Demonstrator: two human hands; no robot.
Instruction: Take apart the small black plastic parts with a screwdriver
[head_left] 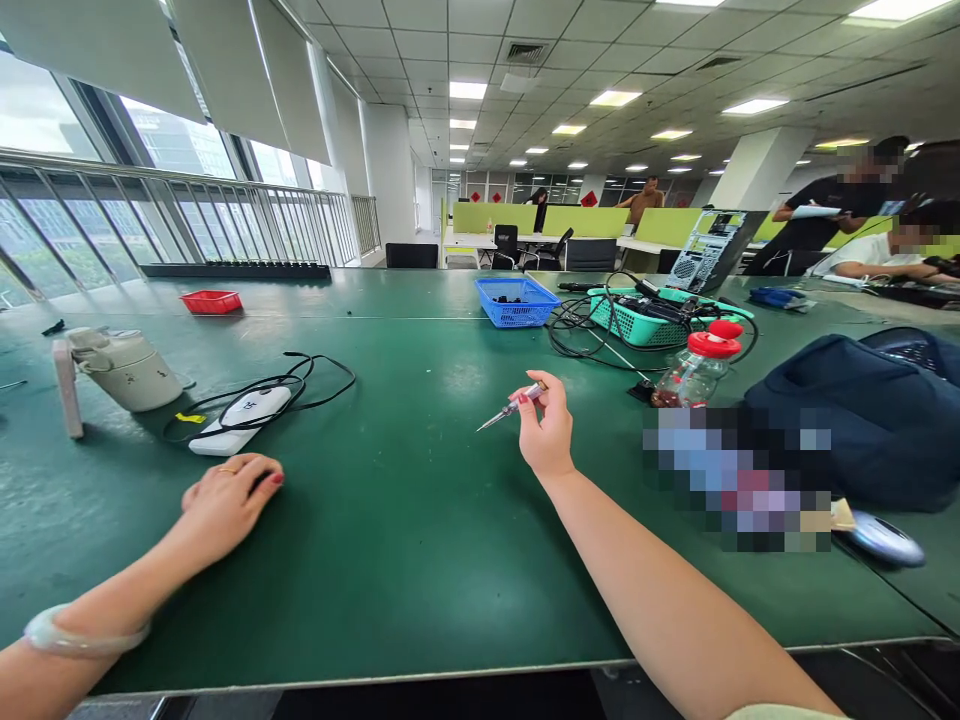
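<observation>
I watched the right hand (547,430) pinch the screwdriver (511,407) in its fingers over the worktop (420,560). The left hand (229,505) rested near the white device (246,412); whether its fingers held anything, I couldn't tell. I judged this a holding step; any move called for steadiness.

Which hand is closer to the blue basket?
Right. The right hand, holding a pointed tool, is in front of the blue basket; the left hand rests farther off, toward the near left.
</observation>
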